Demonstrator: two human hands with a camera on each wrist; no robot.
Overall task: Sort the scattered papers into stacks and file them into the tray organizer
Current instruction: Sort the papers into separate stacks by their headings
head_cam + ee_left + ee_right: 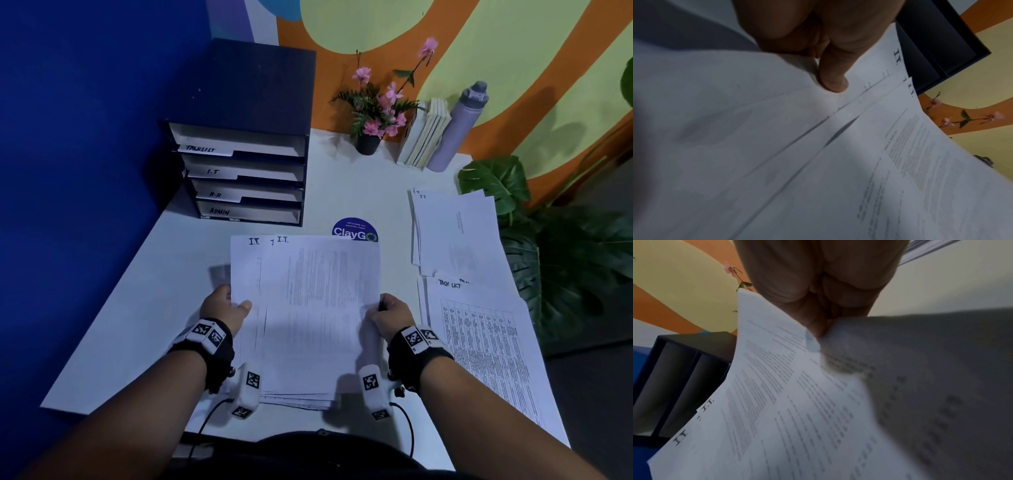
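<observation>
A fanned stack of printed papers marked "I.T." (308, 308) is held up over the white desk (171, 274) in front of me. My left hand (226, 308) grips its left edge, thumb (833, 81) on top of the papers (818, 162). My right hand (387, 315) pinches the right edge of the papers (787, 402). The dark tray organizer (246, 137) stands at the back left, its trays labelled TASKLIST, I.T, H.R and ADMIN. Another I.T pile (455, 233) and a "Task List" pile (486, 342) lie on the right of the desk.
A potted pink flower (376, 109), several books (424, 133) and a grey bottle (459, 126) stand along the back wall. A round blue sticker (356, 230) shows behind the held stack. Large green leaves (555, 246) crowd the desk's right edge. A blue wall is on the left.
</observation>
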